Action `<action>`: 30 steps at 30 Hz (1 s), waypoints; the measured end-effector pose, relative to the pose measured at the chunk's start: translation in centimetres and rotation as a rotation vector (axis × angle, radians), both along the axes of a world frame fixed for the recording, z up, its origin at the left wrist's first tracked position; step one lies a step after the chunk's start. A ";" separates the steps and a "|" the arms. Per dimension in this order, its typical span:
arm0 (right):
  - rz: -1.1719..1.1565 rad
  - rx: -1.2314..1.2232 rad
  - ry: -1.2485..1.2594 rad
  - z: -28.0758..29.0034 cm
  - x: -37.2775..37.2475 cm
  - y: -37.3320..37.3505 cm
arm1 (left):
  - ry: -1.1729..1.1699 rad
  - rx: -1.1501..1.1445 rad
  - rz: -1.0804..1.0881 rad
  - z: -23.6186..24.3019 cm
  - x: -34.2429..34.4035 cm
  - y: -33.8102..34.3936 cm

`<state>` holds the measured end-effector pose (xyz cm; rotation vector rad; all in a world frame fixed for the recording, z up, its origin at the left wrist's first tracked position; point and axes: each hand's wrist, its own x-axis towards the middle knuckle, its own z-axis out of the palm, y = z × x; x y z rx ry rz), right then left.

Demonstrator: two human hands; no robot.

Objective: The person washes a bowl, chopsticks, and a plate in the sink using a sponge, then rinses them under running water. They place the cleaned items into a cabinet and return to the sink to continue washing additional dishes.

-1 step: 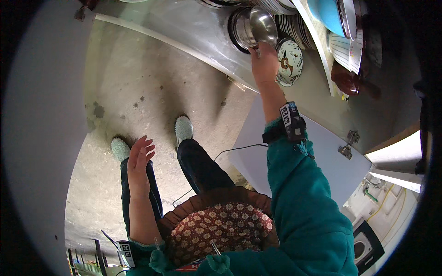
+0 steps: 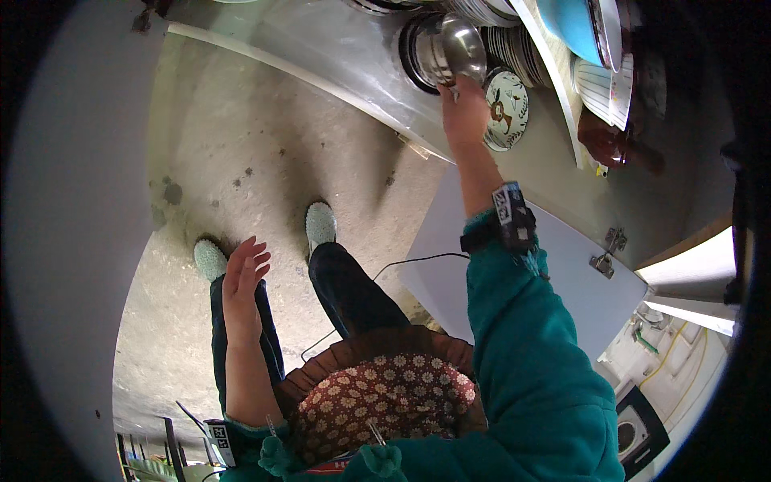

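Note:
My right hand reaches into the cabinet and has its fingers closed on the near rim of a shiny metal bowl. The bowl is tilted, its hollow facing right, against a stack of dark-rimmed dishes. Just right of that hand stands a white plate with a brown animal picture, in front of a row of stacked plates. My left hand hangs over the floor near my shoes, fingers loosely stretched and nothing in them.
A shelf board at the upper right bears a blue bowl and a ribbed white bowl. The cabinet door stands open on its hinge beside my right forearm. A thin dark cable runs across below it.
My right hand and the metal bowl have shifted very slightly to the right. The left hand stays where it was.

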<state>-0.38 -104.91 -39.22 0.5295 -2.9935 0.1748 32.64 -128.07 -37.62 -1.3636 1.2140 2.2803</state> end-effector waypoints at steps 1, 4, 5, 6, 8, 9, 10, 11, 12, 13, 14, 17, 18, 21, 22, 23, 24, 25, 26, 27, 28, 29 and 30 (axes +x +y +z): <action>-0.106 -0.059 -0.061 0.8 0.6 -0.2 | 0.003 0.006 0.008 0.0 0.1 -0.1; -0.289 -0.444 -0.322 3.7 2.8 -0.8 | 0.010 0.005 0.014 0.1 0.1 -0.2; -0.321 -0.687 -0.429 4.8 4.0 -0.9 | 0.013 0.002 0.009 0.1 0.1 -0.2; -0.307 -0.949 -0.537 5.6 5.3 -1.1 | 0.014 0.003 0.011 0.1 0.1 -0.2; -0.436 -1.447 -0.917 6.4 8.0 -1.7 | 0.014 0.007 0.012 0.1 0.1 -0.2; -0.600 -1.591 -1.016 5.9 9.8 -2.5 | 0.013 0.009 0.019 0.1 0.1 -0.3; -0.662 -1.792 -1.161 5.0 11.6 -3.6 | 0.013 0.011 0.026 0.1 0.2 -0.3; -0.652 -1.918 -1.292 4.0 13.2 -4.7 | 0.013 0.013 0.036 0.0 0.2 -0.4; -0.529 -2.106 -1.462 2.9 14.7 -5.8 | 0.001 0.005 0.039 0.0 0.4 -0.4; -0.630 -2.100 -1.478 2.0 16.1 -6.8 | -0.010 0.002 0.043 -0.1 0.5 -0.4; -0.581 -2.178 -1.521 1.3 17.3 -7.6 | -0.005 -0.001 0.049 -0.1 0.6 -0.5; -0.682 -2.130 -1.577 0.6 19.2 -8.9 | -0.024 0.006 0.061 -0.2 0.8 -0.5; -0.695 -2.122 -1.566 0.8 19.3 -9.1 | -0.028 0.010 0.068 -0.2 0.9 -0.5; -0.620 -2.067 -1.561 1.4 18.8 -9.8 | -0.034 0.014 0.086 -0.1 0.9 -0.5; -0.528 -2.026 -1.573 1.2 18.4 -10.3 | -0.033 0.012 0.087 0.0 0.8 -0.5; -0.339 -2.046 -1.568 1.1 17.9 -10.7 | -0.029 0.006 0.091 0.0 0.8 -0.4; -0.495 -1.783 -1.571 0.9 17.4 -11.1 | -0.037 0.014 0.091 0.0 0.7 -0.3; -0.548 -1.588 -1.549 0.7 16.9 -11.4 | -0.041 0.016 0.091 0.0 0.6 -0.3; -0.591 -1.392 -1.527 0.5 16.4 -11.7 | -0.030 0.015 0.093 -0.1 0.5 -0.4; -0.591 -1.342 -1.472 0.9 16.2 -11.2 | -0.034 0.000 0.075 -0.1 0.5 -0.4; -0.508 -1.315 -1.334 1.4 15.6 -10.4 | -0.036 0.002 0.081 -0.2 0.6 -0.4; -0.445 -1.267 -1.209 2.2 14.9 -9.2 | -0.039 0.006 0.084 -0.2 0.7 -0.4; -0.364 -1.239 -1.080 3.2 14.4 -7.8 | -0.049 0.007 0.080 -0.2 0.7 -0.4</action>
